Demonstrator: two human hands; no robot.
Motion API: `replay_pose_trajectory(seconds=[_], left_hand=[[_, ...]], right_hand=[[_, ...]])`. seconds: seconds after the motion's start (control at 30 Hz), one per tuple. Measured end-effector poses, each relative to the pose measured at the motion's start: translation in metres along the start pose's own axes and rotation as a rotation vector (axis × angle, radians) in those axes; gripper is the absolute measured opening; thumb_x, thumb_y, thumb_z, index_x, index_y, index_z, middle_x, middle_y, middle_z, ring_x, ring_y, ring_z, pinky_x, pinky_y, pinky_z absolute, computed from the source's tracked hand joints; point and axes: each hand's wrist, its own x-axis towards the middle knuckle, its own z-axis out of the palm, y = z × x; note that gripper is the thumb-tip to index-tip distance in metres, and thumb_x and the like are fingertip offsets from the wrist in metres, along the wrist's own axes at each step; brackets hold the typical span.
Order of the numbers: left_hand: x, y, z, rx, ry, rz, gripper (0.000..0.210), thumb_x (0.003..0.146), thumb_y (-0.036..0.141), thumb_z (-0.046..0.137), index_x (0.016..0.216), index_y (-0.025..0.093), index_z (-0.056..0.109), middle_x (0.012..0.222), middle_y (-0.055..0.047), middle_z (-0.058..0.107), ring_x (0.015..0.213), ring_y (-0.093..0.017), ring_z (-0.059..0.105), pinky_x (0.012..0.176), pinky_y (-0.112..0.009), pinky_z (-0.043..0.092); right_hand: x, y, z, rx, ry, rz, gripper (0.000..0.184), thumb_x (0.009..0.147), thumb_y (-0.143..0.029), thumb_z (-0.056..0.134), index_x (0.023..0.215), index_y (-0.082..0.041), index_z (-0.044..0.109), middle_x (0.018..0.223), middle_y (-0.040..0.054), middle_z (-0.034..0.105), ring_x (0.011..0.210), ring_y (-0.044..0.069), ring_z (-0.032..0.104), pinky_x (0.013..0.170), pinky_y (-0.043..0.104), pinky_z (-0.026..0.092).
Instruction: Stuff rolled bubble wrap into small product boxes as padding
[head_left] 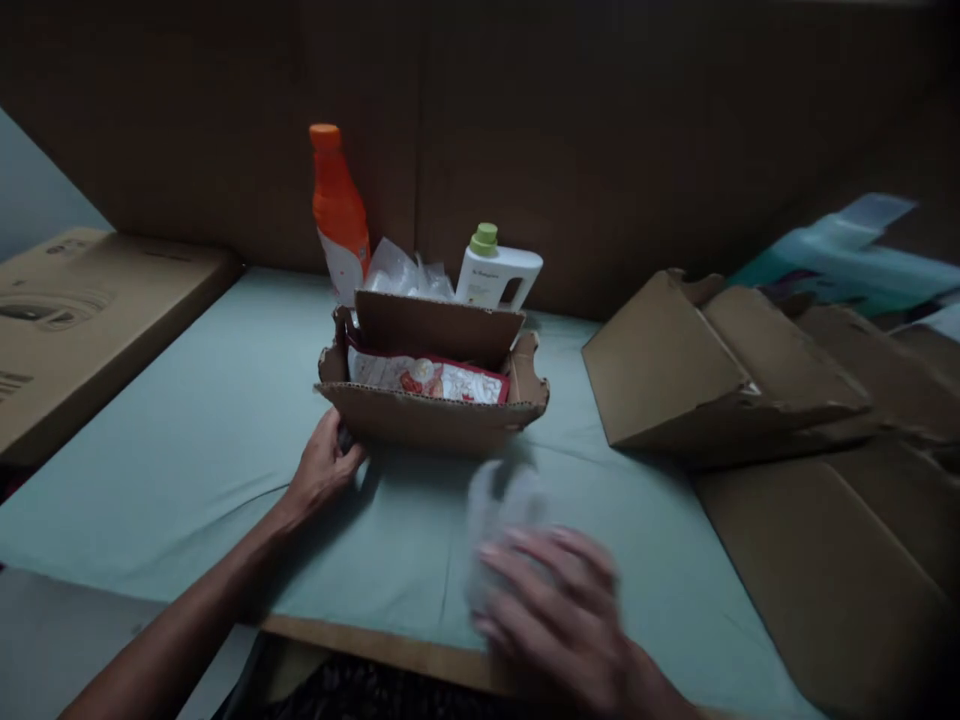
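Observation:
In the middle of the table stands a small open cardboard box (431, 420) with torn, raised flaps. Inside it lies a red-edged packet (431, 378) with a white printed face. My left hand (326, 465) is closed at the box's lower left corner, its fingertips partly hidden and a small dark patch by the thumb. Nearer to me, my right hand (559, 600) is closed on a whitish, see-through piece of plastic (499, 500), apart from the box. Motion smears both the hand and the plastic.
Behind the box stand an orange bottle (339, 205), clear plastic wrapping (405, 270) and a white jug with a green cap (491, 275). Open cardboard boxes (667, 370) and a teal bottle (832, 255) are at right. A flat carton (97, 310) lies left.

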Motion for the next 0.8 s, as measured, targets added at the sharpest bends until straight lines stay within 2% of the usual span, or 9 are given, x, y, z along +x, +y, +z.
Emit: replay_pose_trajectory(seconds=[0.07, 0.13, 0.2, 0.27, 0.4, 0.47, 0.57, 0.7, 0.8], left_hand=[[-0.010, 0.004, -0.004, -0.080, 0.004, -0.027, 0.058, 0.080, 0.034, 0.060, 0.135, 0.018, 0.052, 0.126, -0.014, 0.064, 0.111, -0.030, 0.062, 0.088, -0.041, 0.053], [-0.020, 0.004, -0.009, -0.154, 0.019, -0.029, 0.067, 0.082, 0.033, 0.061, 0.145, 0.021, 0.044, 0.140, -0.014, 0.058, 0.127, -0.031, 0.056, 0.102, -0.046, 0.048], [-0.028, 0.002, -0.015, -0.195, 0.042, -0.029, 0.072, 0.081, 0.034, 0.063, 0.148, 0.022, 0.041, 0.145, -0.014, 0.055, 0.133, -0.031, 0.053, 0.110, -0.050, 0.042], [-0.029, -0.001, -0.018, -0.214, 0.051, -0.031, 0.076, 0.078, 0.037, 0.067, 0.148, 0.023, 0.040, 0.147, -0.015, 0.053, 0.132, -0.032, 0.053, 0.111, -0.053, 0.041], [-0.011, 0.005, -0.009, -0.249, 0.001, 0.000, 0.077, 0.071, 0.042, 0.072, 0.140, 0.019, 0.046, 0.139, -0.015, 0.058, 0.121, -0.032, 0.059, 0.101, -0.048, 0.049], [0.004, 0.012, 0.001, -0.249, 0.010, 0.001, 0.067, 0.071, 0.042, 0.072, 0.130, 0.017, 0.052, 0.121, -0.012, 0.065, 0.110, -0.029, 0.063, 0.093, -0.044, 0.052], [0.032, 0.022, 0.015, -0.256, 0.060, 0.017, 0.056, 0.071, 0.038, 0.069, 0.121, 0.016, 0.055, 0.108, -0.008, 0.067, 0.101, -0.028, 0.063, 0.089, -0.043, 0.053], [0.060, 0.026, 0.021, -0.295, 0.047, 0.048, 0.061, 0.071, 0.034, 0.066, 0.127, 0.013, 0.054, 0.118, -0.013, 0.066, 0.109, -0.030, 0.062, 0.097, -0.048, 0.052], [0.045, 0.019, 0.016, -0.256, 0.050, 0.033, 0.074, 0.075, 0.032, 0.067, 0.143, 0.015, 0.044, 0.139, -0.019, 0.057, 0.126, -0.034, 0.056, 0.107, -0.053, 0.046]], right_hand=[[-0.006, 0.010, 0.026, -0.142, -0.135, -0.256, 0.038, 0.082, -0.052, 0.078, 0.115, -0.035, 0.071, 0.115, 0.0021, 0.078, 0.108, 0.028, 0.073, 0.094, 0.048, 0.054], [-0.014, 0.024, 0.035, -0.246, -0.129, -0.369, 0.043, 0.090, -0.050, 0.069, 0.126, -0.026, 0.066, 0.121, 0.0084, 0.076, 0.116, 0.030, 0.070, 0.098, 0.050, 0.051], [-0.021, 0.040, 0.032, -0.271, 0.000, -0.231, 0.034, 0.093, -0.035, 0.065, 0.126, -0.028, 0.064, 0.122, 0.0084, 0.076, 0.117, 0.029, 0.068, 0.098, 0.049, 0.051], [-0.021, 0.057, 0.028, -0.263, 0.094, 0.009, 0.035, 0.093, -0.026, 0.063, 0.127, -0.030, 0.063, 0.126, 0.0091, 0.073, 0.117, 0.029, 0.068, 0.096, 0.049, 0.052], [0.010, 0.095, 0.039, -0.077, 0.054, 0.352, 0.057, 0.086, -0.040, 0.069, 0.139, -0.024, 0.054, 0.132, 0.0135, 0.068, 0.117, 0.032, 0.067, 0.096, 0.050, 0.055], [0.037, 0.111, 0.052, 0.035, 0.051, 0.429, 0.058, 0.082, -0.040, 0.069, 0.136, -0.022, 0.056, 0.125, 0.0126, 0.071, 0.110, 0.031, 0.069, 0.092, 0.047, 0.057], [0.078, 0.130, 0.063, 0.088, 0.114, 0.484, 0.044, 0.084, -0.037, 0.061, 0.125, -0.021, 0.061, 0.112, 0.0111, 0.075, 0.096, 0.029, 0.071, 0.084, 0.044, 0.058], [0.102, 0.145, 0.053, 0.066, 0.126, 0.502, 0.042, 0.085, -0.036, 0.057, 0.122, -0.018, 0.063, 0.110, 0.0137, 0.074, 0.097, 0.030, 0.070, 0.088, 0.047, 0.056], [0.086, 0.139, 0.038, 0.062, 0.140, 0.507, 0.048, 0.085, -0.038, 0.060, 0.129, -0.018, 0.061, 0.120, 0.0157, 0.072, 0.104, 0.031, 0.069, 0.091, 0.047, 0.055]])
